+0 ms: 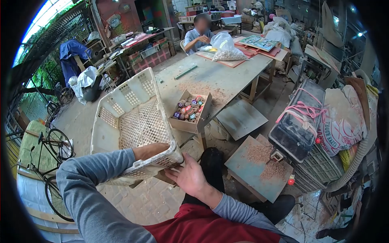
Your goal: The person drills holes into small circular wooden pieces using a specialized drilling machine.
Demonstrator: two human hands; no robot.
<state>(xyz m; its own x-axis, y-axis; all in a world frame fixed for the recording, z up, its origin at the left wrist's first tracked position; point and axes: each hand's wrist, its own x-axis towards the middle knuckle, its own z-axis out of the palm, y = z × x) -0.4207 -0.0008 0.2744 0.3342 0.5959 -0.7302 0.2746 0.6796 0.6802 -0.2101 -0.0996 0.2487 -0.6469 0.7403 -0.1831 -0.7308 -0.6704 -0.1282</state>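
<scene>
A large white perforated plastic crate [121, 135] stands tilted in front of me, its inside facing me and no items visible on its mesh floor. My left hand [153, 150] reaches over the near rim into the crate; its fingers are hidden in the near corner. Against the outside of that same corner is my right hand [191, 177], palm up with fingers stretched out and apart. Just beyond the crate, a wooden box [187, 125] holds many small round wooden pieces, some with coloured numbered faces.
The box rests on a long worktable [170, 83] strewn with sawdust [206, 94]. A person [197, 37] sits at its far end by a clear bag of pieces [227, 50]. To the right are a low stool [253, 168] with shavings and a black bin [298, 121].
</scene>
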